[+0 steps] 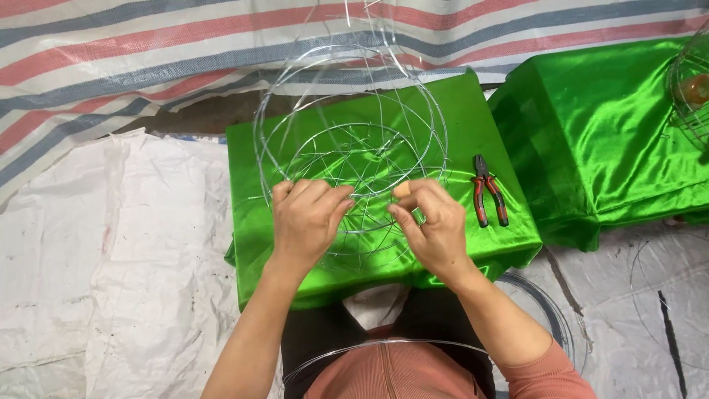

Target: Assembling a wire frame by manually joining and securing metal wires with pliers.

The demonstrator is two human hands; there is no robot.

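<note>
A round frame of thin silver wire (353, 140), made of several rings joined by crossing spokes, stands over a small table draped in shiny green cloth (258, 222). My left hand (306, 218) grips the frame's near rim from the left. My right hand (430, 222) pinches the wire just to the right of it, thumb and fingers closed on a strand. Both hands sit close together above the table's front half.
Red-handled pliers (490, 198) lie on the green cloth right of my right hand. A second green-draped table (591, 125) stands at the right with another wire frame (690, 89) on it. Loose wire hoops (550, 314) lie by my lap. White sacking (111, 258) covers the floor.
</note>
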